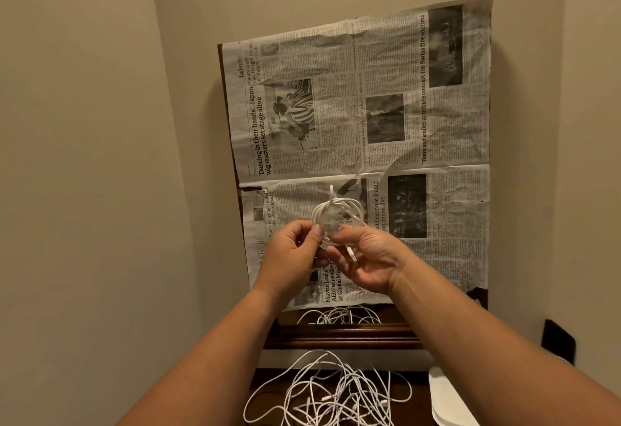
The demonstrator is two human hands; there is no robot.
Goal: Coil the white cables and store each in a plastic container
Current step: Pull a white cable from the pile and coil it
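1 round coil of thin white cable (337, 215), up btw. 2 hands. Pinched at lower left by left hand (292, 257); gripped at lower right by right hand (364, 257), fingers curled. Below forearms, 1 tangled heap of loose white cables (329, 392) on dark wooden top (265, 378); nr. of cables there unclear.

Dark wooden top (265, 375) under tangled white cables (336, 392)
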